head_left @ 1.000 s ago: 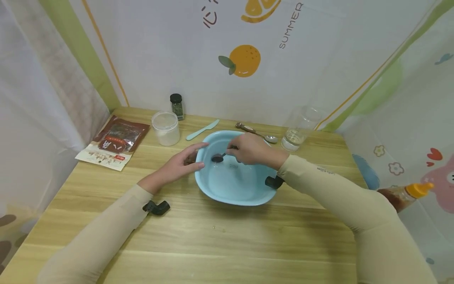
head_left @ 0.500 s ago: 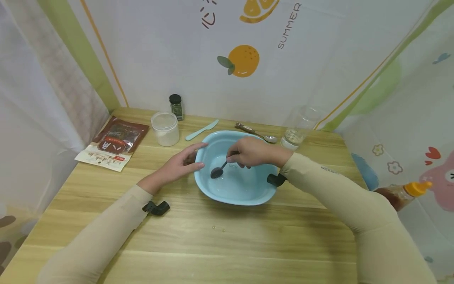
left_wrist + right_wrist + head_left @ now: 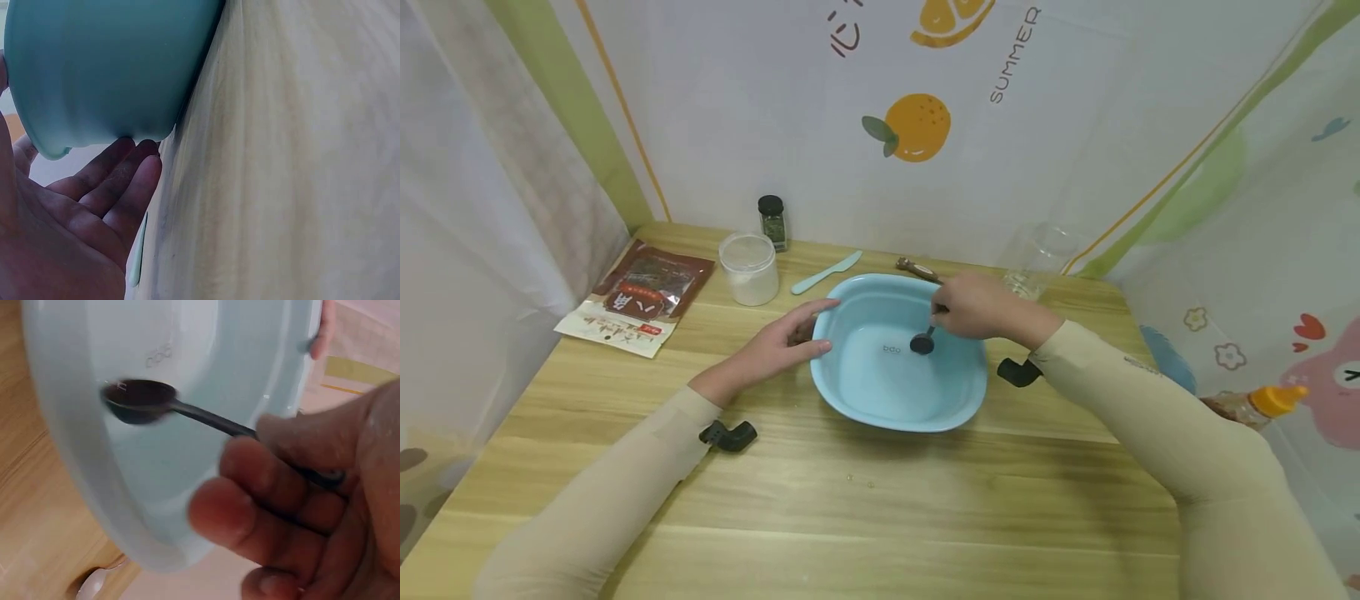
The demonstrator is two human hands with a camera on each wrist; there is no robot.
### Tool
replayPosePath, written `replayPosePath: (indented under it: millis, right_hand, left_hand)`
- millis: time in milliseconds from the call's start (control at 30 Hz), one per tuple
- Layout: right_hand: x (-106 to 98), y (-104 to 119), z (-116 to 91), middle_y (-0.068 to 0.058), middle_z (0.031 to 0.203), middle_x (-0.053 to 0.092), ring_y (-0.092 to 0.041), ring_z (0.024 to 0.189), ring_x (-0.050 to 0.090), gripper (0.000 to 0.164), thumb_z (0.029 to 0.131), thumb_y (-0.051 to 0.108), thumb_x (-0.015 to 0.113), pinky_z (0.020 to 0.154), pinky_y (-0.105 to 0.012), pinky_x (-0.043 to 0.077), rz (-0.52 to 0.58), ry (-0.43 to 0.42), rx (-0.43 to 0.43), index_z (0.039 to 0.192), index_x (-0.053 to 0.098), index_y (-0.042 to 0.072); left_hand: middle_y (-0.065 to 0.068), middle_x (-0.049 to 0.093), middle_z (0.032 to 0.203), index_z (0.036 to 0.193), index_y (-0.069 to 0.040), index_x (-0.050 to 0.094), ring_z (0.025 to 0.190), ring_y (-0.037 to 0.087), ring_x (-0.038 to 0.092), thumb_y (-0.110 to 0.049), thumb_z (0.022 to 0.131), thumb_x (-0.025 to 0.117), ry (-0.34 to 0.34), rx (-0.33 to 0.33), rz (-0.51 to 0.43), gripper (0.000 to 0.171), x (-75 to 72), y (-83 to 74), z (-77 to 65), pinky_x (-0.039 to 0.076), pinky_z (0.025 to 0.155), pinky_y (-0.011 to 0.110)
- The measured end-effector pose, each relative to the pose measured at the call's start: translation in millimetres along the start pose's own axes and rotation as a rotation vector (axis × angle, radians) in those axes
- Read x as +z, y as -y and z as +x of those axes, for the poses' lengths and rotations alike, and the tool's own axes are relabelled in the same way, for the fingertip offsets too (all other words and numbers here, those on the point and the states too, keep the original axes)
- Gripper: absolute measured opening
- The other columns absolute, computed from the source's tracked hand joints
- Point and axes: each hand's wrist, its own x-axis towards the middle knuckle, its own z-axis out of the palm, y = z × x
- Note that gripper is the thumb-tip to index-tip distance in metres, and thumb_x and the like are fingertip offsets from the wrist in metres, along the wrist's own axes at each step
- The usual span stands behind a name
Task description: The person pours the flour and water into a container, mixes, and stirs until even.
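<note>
A light blue plastic basin (image 3: 887,400) stands on the wooden table. My left hand (image 3: 778,343) holds its left side, thumb and index finger at the rim. In the left wrist view, the other fingers (image 3: 119,181) rest against the basin's outer wall. My right hand (image 3: 981,307) pinches the thin handle of a black measuring spoon (image 3: 922,342) with a deep round bowl. The spoon hangs over the basin's right half, its bowl (image 3: 139,400) facing up in the right wrist view. Whether it holds liquid I cannot tell.
Behind the basin lie a pale green knife (image 3: 827,272) and a brown-handled spoon (image 3: 917,268). A glass (image 3: 1041,258) stands behind my right hand. At the back left are a lidded white jar (image 3: 750,271), a spice bottle (image 3: 772,223) and a brown packet (image 3: 640,296).
My right hand has moved the spoon from the basin's left side, down toward its bottom, then up and right. My left hand has stayed on the rim.
</note>
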Motion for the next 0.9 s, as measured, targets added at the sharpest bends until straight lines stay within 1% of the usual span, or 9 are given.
replayPosePath:
  millis: [100, 167, 233, 333, 400, 500, 633, 767, 900]
  right_hand:
    - [-1.7, 0.2, -6.3, 0.0, 0.079, 0.074, -0.016, 0.067, 0.067, 0.02, 0.107, 0.022, 0.073, 0.065, -0.037, 0.057, 0.045, 0.086, -0.016, 0.1, 0.083, 0.007]
    - [-1.4, 2.3, -9.0, 0.002, 0.071, 0.069, -0.015, 0.06, 0.064, 0.021, 0.109, 0.023, 0.072, 0.062, -0.035, 0.055, 0.108, 0.15, -0.026, 0.099, 0.082, 0.007]
    - [0.6, 5.3, -10.1, 0.003, 0.064, 0.065, -0.014, 0.055, 0.063, 0.022, 0.11, 0.024, 0.07, 0.061, -0.035, 0.054, 0.172, 0.197, -0.046, 0.098, 0.08, 0.009]
    - [6.6, 9.3, -8.7, 0.004, 0.06, 0.063, -0.015, 0.054, 0.063, 0.022, 0.112, 0.023, 0.068, 0.067, -0.035, 0.055, 0.259, 0.217, -0.101, 0.095, 0.079, 0.013]
    - [11.7, 10.6, -7.0, 0.005, 0.059, 0.062, -0.015, 0.055, 0.063, 0.022, 0.112, 0.024, 0.068, 0.07, -0.036, 0.056, 0.304, 0.209, -0.126, 0.096, 0.079, 0.014]
    - [16.2, 11.9, -5.4, 0.006, 0.06, 0.062, -0.014, 0.057, 0.062, 0.023, 0.113, 0.024, 0.066, 0.072, -0.036, 0.056, 0.345, 0.167, -0.147, 0.101, 0.08, 0.011]
    - [17.7, 11.6, -6.8, 0.009, 0.064, 0.063, -0.011, 0.06, 0.061, 0.021, 0.113, 0.024, 0.067, 0.067, -0.035, 0.054, 0.324, 0.046, -0.148, 0.106, 0.082, 0.011]
    - [20.1, 8.4, -12.6, 0.011, 0.072, 0.067, -0.009, 0.062, 0.06, 0.016, 0.111, 0.023, 0.071, 0.062, -0.035, 0.052, 0.256, -0.101, -0.146, 0.106, 0.083, 0.013]
    - [26.7, 2.3, -20.4, 0.009, 0.081, 0.073, -0.008, 0.065, 0.058, 0.014, 0.109, 0.022, 0.074, 0.062, -0.034, 0.05, 0.154, -0.234, -0.158, 0.107, 0.084, 0.013]
  left_hand:
    - [0.03, 0.053, 0.163, 0.173, -0.009, 0.036, 0.146, 0.048, 0.057, -0.011, 0.111, 0.068, 0.006, -0.003, -0.002, 0.07, -1.2, -0.5, -0.7, 0.062, 0.106, 0.047]
    - [0.03, 0.053, 0.163, 0.173, -0.01, 0.036, 0.146, 0.047, 0.057, -0.012, 0.111, 0.068, 0.005, -0.006, 0.005, 0.07, -1.7, 0.0, -0.6, 0.061, 0.107, 0.049]
    - [0.029, 0.054, 0.162, 0.173, -0.012, 0.037, 0.146, 0.047, 0.058, -0.013, 0.111, 0.068, 0.004, -0.008, 0.009, 0.07, -1.9, 0.0, -0.4, 0.061, 0.107, 0.05]
    - [0.029, 0.054, 0.163, 0.173, -0.012, 0.036, 0.147, 0.046, 0.058, -0.013, 0.112, 0.068, 0.005, -0.008, 0.008, 0.07, -2.0, 1.7, 0.1, 0.061, 0.107, 0.051]
    - [0.028, 0.054, 0.163, 0.174, -0.012, 0.036, 0.147, 0.046, 0.058, -0.014, 0.112, 0.068, 0.007, -0.007, 0.003, 0.07, -1.7, 2.5, 0.5, 0.061, 0.107, 0.051]
    - [0.026, 0.055, 0.162, 0.174, -0.015, 0.037, 0.147, 0.044, 0.058, -0.015, 0.112, 0.069, 0.005, -0.009, -0.003, 0.07, -1.3, 3.9, 1.2, 0.06, 0.108, 0.051]
    - [0.024, 0.057, 0.161, 0.173, -0.017, 0.039, 0.146, 0.042, 0.059, -0.016, 0.111, 0.07, -0.005, -0.01, 0.01, 0.07, -1.8, 5.0, 1.2, 0.058, 0.111, 0.052]
    - [0.023, 0.058, 0.16, 0.173, -0.016, 0.039, 0.146, 0.041, 0.06, -0.016, 0.111, 0.071, -0.011, -0.014, 0.034, 0.07, -2.8, 4.0, 0.6, 0.056, 0.113, 0.054]
    - [0.024, 0.058, 0.16, 0.173, -0.014, 0.039, 0.145, 0.041, 0.06, -0.016, 0.111, 0.071, -0.007, -0.014, 0.063, 0.07, -3.3, 1.4, 0.2, 0.055, 0.114, 0.056]
